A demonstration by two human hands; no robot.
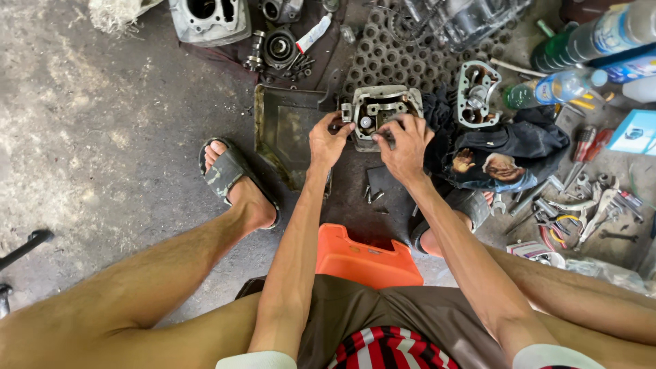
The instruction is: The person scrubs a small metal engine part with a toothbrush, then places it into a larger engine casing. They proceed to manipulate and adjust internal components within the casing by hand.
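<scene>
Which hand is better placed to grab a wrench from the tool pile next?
Probably the right hand. The pile of wrenches lies on the floor to the person's right, and the left hand would have to cross over. Both hands are on the metal engine part.

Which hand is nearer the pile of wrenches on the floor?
Right. The right hand rests on the grey engine casting, on the side toward the wrenches. The left hand grips the casting's opposite edge, farther from them.

concrete floor bears a metal tray, wrenches, bottles.
</scene>
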